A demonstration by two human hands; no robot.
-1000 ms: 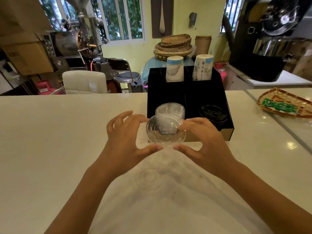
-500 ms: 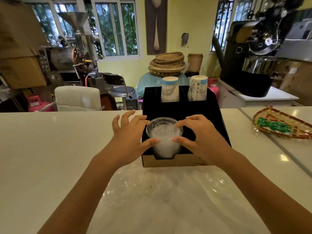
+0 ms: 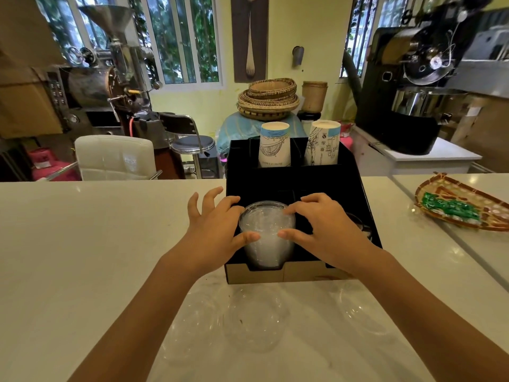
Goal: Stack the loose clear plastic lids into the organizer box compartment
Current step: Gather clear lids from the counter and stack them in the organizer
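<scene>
A black organizer box (image 3: 355,188) stands on the white counter in front of me. Its front left compartment holds a tall stack of clear plastic lids (image 3: 266,238). My left hand (image 3: 213,230) grips the stack's left side with thumb and fingers, and my right hand (image 3: 325,230) grips its right side, both fingertips touching the top lid's rim. Several loose clear lids (image 3: 254,318) lie on the counter just in front of the box, faint against the white surface. Dark lids (image 3: 363,227) sit in the front right compartment, mostly hidden by my right hand.
Two stacks of printed paper cups (image 3: 275,146) stand in the box's rear compartments. A woven tray (image 3: 465,202) with a green packet lies at the right. Beyond the counter (image 3: 82,244) are a white chair (image 3: 115,157), a stool and roasting machines.
Both hands carried a clear lid forward from above the counter onto the stack in the box compartment; they now rest lower on the stack's rim, pressing it from both sides.
</scene>
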